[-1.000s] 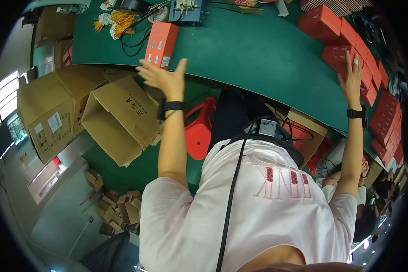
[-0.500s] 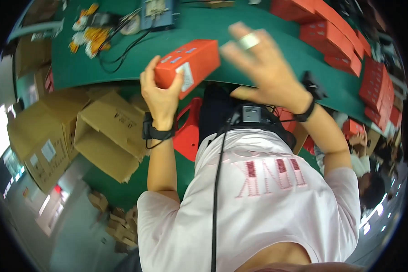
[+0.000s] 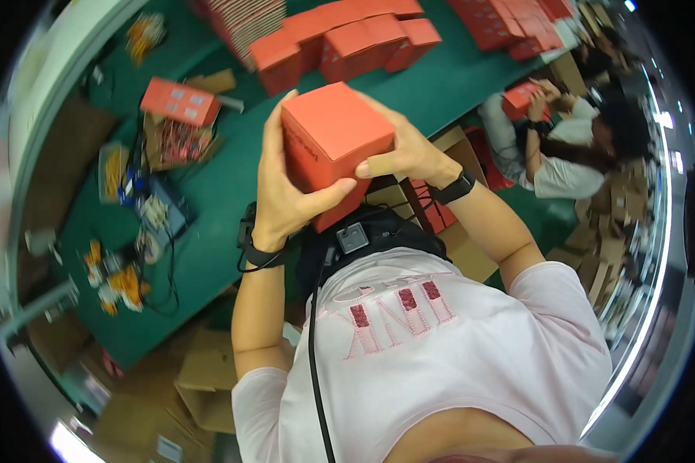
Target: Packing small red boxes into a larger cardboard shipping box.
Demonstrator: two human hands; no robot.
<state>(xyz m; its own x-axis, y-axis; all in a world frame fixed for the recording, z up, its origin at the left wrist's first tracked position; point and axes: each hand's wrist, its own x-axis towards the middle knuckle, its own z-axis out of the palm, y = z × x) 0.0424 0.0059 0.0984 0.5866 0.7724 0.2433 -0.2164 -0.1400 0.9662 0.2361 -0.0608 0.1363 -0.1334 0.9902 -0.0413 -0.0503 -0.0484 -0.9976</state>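
A closed red cardboard box [image 3: 338,123] is held in front of me, over the near edge of the green table [image 3: 216,208], with one end turned up toward me. My left hand [image 3: 289,181] grips its left side, thumb across the near face. On the right side my right hand [image 3: 409,154] clasps it, fingers behind and thumb on the near edge. Both hands are closed on the box. Its underside and far faces are hidden.
Red boxes [image 3: 347,50] stand stacked at the far side; more boxes [image 3: 510,27] are at the far right. Left are an open carton of small parts [image 3: 179,147] and a blue device [image 3: 162,204]. A co-worker [image 3: 564,139] sits at right holding a red box. Cardboard cartons [image 3: 208,378] stand below.
My right hand, earlier raised apart and open, now grips the red box together with my left. The box has been turned end-up, and my view has swung rightward along the table.
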